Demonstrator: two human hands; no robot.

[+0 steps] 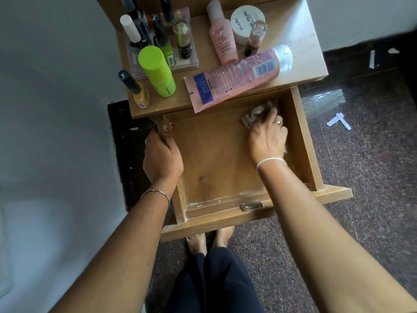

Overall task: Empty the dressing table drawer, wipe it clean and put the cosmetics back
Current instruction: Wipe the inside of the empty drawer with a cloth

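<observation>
Drawer (214, 159) stands pulled out and holds no cosmetics, so the emptying looks done. The wiping is under way. The right hand (267, 136) has its fingers (272, 116) curled over a crumpled cloth (255, 114), pressing it onto the drawer floor in the far right corner. The left hand (162, 157) steadies things, its fingers (155, 134) clasped round the drawer's left wall near the back.

Whitish residue (216, 201) lines the front inner edge, nearer the person than either set of fingers, so the wipe seems unfinished.

Beyond the fingers, on the table (300, 53), the cosmetics wait:
- a pink tube (234, 75) lying flat, just past the cloth
- a green bottle (156, 71)
- a yellow nail polish (135, 89)
- a pink bottle (222, 37)
- a white jar (247, 21)

Returning them is the step left.
</observation>
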